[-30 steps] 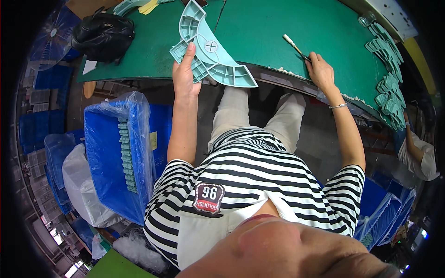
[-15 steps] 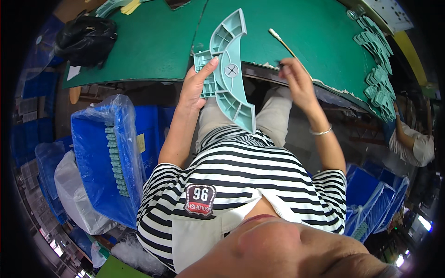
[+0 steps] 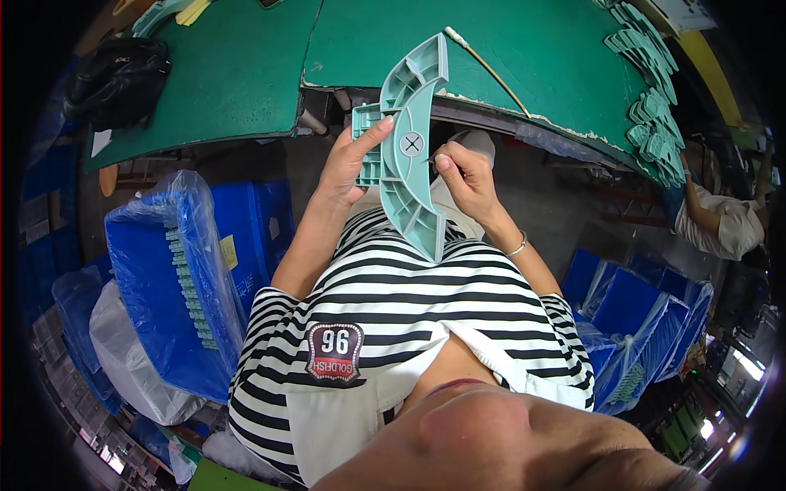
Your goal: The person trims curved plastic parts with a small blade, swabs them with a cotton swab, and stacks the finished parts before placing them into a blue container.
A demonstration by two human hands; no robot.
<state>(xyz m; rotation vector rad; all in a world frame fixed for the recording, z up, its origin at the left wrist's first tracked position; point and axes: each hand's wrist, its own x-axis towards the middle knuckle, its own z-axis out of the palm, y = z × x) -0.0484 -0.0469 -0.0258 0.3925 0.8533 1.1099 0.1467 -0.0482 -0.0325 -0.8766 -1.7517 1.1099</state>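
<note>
My left hand (image 3: 345, 166) grips a pale green moulded plastic part (image 3: 419, 110) by its boxy ribbed side, thumb on top. The part is crescent-shaped, with ribbed pockets at both ends and a round grey disc marked with a cross in its middle. It is held up over my lap, off the table's edge. Just right of the disc, my right hand (image 3: 468, 173) is closed in a pinch near the part's inner curve. A tiny tip shows at its fingers, too small to name. Whether it touches the part I cannot tell.
A white-tipped wooden stick (image 3: 491, 74) lies on the green table (image 3: 540, 49). Several similar green pieces (image 3: 655, 123) are piled at the right. A black bag (image 3: 119, 82) sits at the left. Plastic-lined blue crates (image 3: 147, 286) flank me. Another person's arm (image 3: 708, 213) shows far right.
My right hand has come from the table's edge, left and down, to beside the plastic part. The part stays in my left hand. The whole view has shifted slightly.
</note>
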